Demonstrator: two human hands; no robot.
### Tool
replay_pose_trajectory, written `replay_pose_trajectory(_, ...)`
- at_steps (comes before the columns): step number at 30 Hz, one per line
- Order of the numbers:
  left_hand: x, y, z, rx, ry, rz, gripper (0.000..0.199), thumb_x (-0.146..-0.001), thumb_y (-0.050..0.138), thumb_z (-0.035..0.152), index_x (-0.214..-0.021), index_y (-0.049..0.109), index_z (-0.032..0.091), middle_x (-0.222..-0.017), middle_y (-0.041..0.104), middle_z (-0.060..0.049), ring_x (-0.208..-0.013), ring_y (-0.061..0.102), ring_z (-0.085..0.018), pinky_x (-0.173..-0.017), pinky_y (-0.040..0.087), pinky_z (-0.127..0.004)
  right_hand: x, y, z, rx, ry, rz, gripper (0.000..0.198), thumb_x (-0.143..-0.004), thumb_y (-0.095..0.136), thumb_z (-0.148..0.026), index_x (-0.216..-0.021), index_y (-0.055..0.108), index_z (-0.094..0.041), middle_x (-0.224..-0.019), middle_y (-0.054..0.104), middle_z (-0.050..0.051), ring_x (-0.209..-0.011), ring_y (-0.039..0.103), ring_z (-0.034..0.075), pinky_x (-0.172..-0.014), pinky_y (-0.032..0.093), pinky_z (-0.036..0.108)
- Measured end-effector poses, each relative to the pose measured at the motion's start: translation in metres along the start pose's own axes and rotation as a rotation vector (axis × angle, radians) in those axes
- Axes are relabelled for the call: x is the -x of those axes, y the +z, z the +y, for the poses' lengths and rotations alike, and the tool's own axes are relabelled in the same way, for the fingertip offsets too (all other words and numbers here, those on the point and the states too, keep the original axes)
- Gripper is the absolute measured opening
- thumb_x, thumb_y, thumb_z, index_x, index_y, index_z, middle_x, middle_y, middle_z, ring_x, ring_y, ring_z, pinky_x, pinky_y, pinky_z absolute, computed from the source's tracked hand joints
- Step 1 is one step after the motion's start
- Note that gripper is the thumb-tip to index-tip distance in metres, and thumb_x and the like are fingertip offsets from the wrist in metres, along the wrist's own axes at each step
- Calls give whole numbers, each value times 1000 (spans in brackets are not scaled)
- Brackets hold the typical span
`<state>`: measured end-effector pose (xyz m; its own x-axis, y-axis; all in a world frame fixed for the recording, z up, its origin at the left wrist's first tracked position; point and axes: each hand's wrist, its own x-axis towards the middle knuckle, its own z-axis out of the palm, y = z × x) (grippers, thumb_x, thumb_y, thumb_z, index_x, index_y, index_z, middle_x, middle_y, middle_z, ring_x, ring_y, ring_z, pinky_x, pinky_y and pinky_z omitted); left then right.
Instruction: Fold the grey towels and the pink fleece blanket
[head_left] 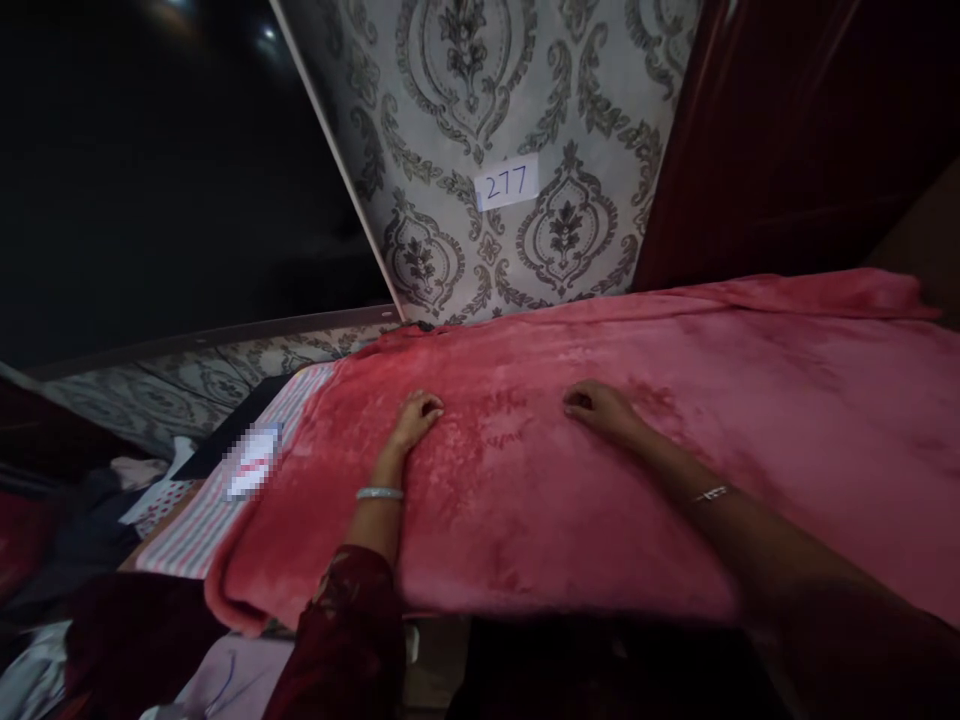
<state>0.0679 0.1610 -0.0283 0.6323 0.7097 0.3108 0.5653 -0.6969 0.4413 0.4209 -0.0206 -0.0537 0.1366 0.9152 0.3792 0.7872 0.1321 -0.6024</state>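
Note:
A thick pink-red plush blanket (525, 530) with darker floral patches lies spread out in front of me. Over its left part is my left hand (416, 418), its thumb and fingers curled into a pinch. My right hand (600, 408) makes a similar pinch over the middle, a short way to the right. The two pinches face each other, with blanket surface between them. Whether either holds a bit of the cloth or something thin cannot be made out. The blanket's left edge is folded over in a rounded roll (225, 580).
Striped cloth (180, 530) shows under the blanket's left side, with a blurred-out item (253, 462) on it. A large dark screen (172, 180) stands behind left. Patterned wallpaper carries a "277" paper (508, 182). Clothes (67, 530) are heaped at left; a dark red panel (772, 140) stands right.

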Motion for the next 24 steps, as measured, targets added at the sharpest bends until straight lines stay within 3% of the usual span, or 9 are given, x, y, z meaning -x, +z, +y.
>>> replay_pose_trajectory(5, 2, 5, 2, -38, -20, 51, 12, -77, 60, 11, -70, 62, 20, -80, 65, -3, -85, 59, -20, -94, 46, -39, 7, 17, 6, 52, -56, 68, 9, -84, 60, -17, -76, 64, -20, -83, 68, 5, -81, 60, 19, -75, 44, 31)
replay_pose_trajectory(10, 4, -1, 11, -32, -29, 139, 11, -84, 53, 18, -75, 57, 22, -84, 66, -5, -87, 59, -21, -93, 47, -39, 8, 13, -3, 153, -99, 132, 15, -90, 54, -18, -77, 62, -21, -83, 66, 8, -84, 58, 22, -78, 43, 35)
replay_pose_trajectory(15, 9, -6, 24, -16, -60, 265, 12, -88, 46, 21, -79, 54, 23, -84, 66, -5, -84, 60, -20, -82, 49, -33, 9, 12, -11, 139, -107, 259, 19, -94, 47, -20, -80, 60, -21, -84, 65, 10, -82, 56, 24, -78, 44, 37)
replay_pose_trajectory(20, 13, -8, 32, -81, -30, 394, 14, -93, 42, 25, -83, 52, 23, -84, 64, -6, -83, 61, -21, -80, 50, -34, 12, 9, -12, 136, -80, 301, 23, -97, 41, -23, -83, 59, -21, -84, 64, 11, -81, 56, 24, -77, 44, 37)
replay_pose_trajectory(24, 13, -9, 31, -172, -23, 414, 13, -92, 43, 23, -82, 51, 23, -84, 64, -8, -83, 62, -23, -80, 50, -35, 11, 7, -13, 189, -75, 314, 21, -98, 40, -21, -83, 55, -21, -85, 64, 10, -81, 57, 23, -76, 44, 34)
